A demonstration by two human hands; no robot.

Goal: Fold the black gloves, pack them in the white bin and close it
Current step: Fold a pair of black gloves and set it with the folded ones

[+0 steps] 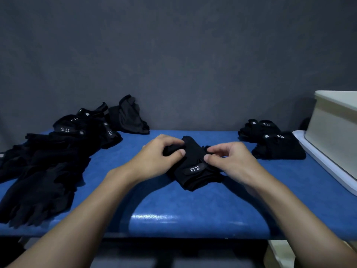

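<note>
With our left hand (160, 154) and right hand (232, 161) both pinching the half-folded black glove (193, 167) in curled fingers (208, 157), we judge the fold may spring open if either pinch loosens.

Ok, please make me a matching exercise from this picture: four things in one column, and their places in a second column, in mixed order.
Things:
1. loose gloves pile
2. folded gloves
3. white bin
4. single glove

Places:
A. far right, at the picture's edge
B. pinched by the left hand and the right hand
C. left side of the blue table
D. right of the hands, next to the bin

Pairs: 1-C, 2-D, 3-A, 4-B.
</note>
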